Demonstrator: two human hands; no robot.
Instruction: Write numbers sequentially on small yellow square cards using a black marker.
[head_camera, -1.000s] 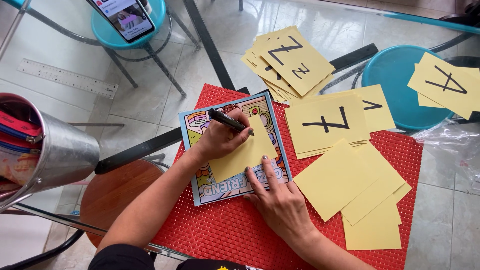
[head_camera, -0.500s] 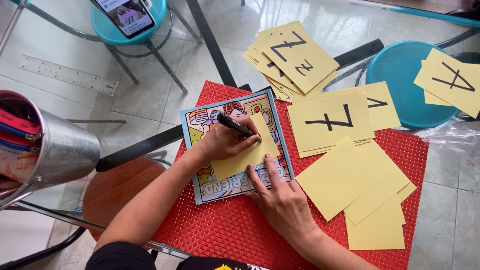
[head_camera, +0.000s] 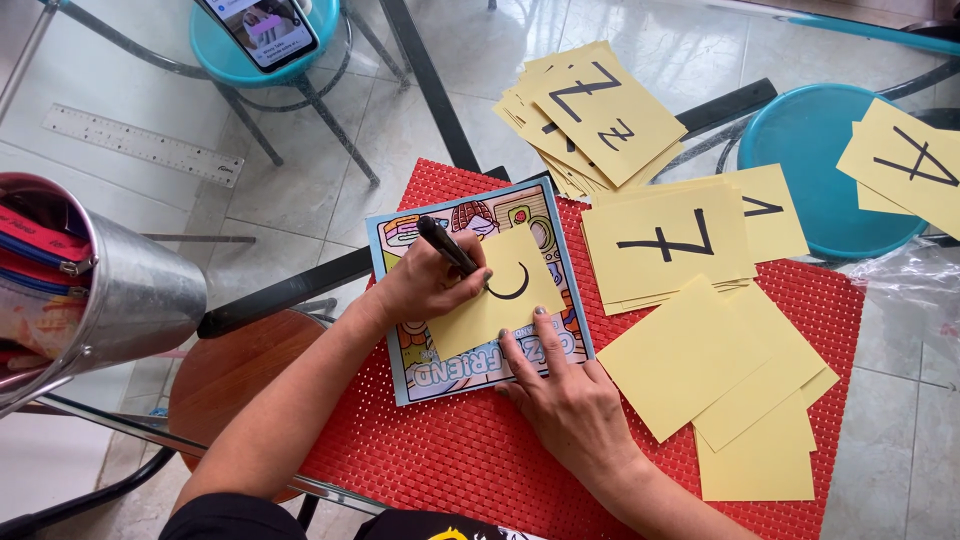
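My left hand (head_camera: 425, 285) is curled around a black marker (head_camera: 448, 246), pinching it so the tip sits on a yellow card (head_camera: 500, 300). A black curve is on the card. My right hand (head_camera: 565, 395) lies flat with its fingers spread, and two fingertips press down on the near edge of that card.

The card lies on a colourful comic book (head_camera: 440, 365), and the book lies near the left edge of a red bumpy mat (head_camera: 450, 450).

I think the card could slide on the shiny book if my right fingers let up, and then the line would go crooked. My left hand could also rub over the wet ink and smear it.

Toward the right edge of the mat is a loose heap of blank yellow cards (head_camera: 720, 390). Behind them, at the far right of the mat, is a pile of cards with a black letter on top (head_camera: 670, 245). Past the far edge of the mat sits another stack of lettered cards (head_camera: 595, 115).

The mat lies on a glass table (head_camera: 330, 200). At its left edge a shiny metal tin (head_camera: 130, 290) lies tipped over. A clear ruler (head_camera: 140, 145) and a phone (head_camera: 262, 28) are at the far left. Through the glass I see pale floor tiles, two blue stools (head_camera: 820, 170) and a brown wooden stool (head_camera: 225, 380).
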